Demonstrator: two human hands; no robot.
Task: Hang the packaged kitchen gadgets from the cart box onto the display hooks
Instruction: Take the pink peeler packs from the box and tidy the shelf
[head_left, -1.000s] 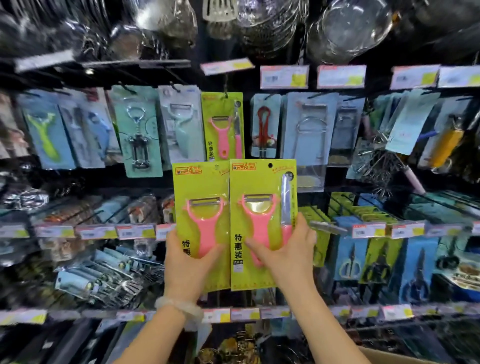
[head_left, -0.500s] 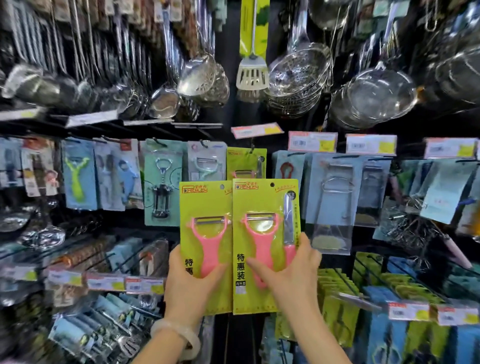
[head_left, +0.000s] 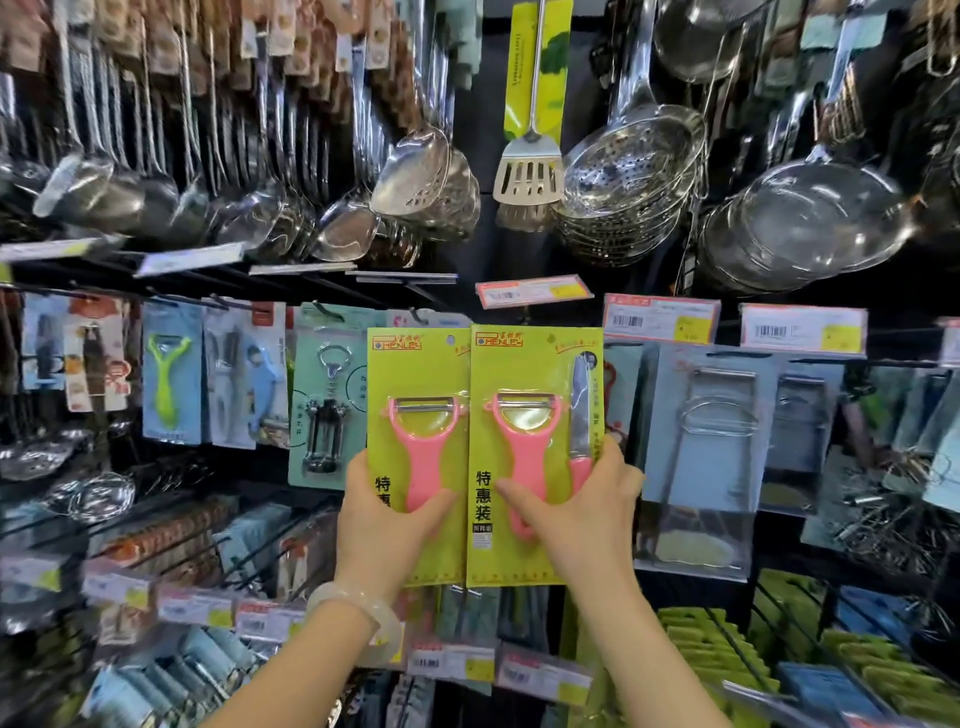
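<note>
Two lime-green cards, each with a pink peeler and a small knife, are held up side by side before the display wall. My left hand (head_left: 387, 525) grips the left peeler pack (head_left: 415, 415) by its lower part, thumb across the front. My right hand (head_left: 576, 512) grips the right peeler pack (head_left: 530, 431) the same way; this pack overlaps the left one's right edge. Their tops sit just below a tilted price tag (head_left: 532, 291) and cover the hook behind it. The cart box is out of view.
Steel ladles, skimmers (head_left: 628, 171) and a slotted turner (head_left: 529, 174) hang in the upper row. Carded gadgets fill the hooks either side: a corkscrew card (head_left: 324, 400) on the left, clear blister packs (head_left: 711, 457) on the right. Rows of hook rods with price tags jut out below.
Both hands have carried the two packs upward towards the hook row, and my view has tilted up, so the hanging ladles and strainers now fill the top. The green pack on the hook is now covered.
</note>
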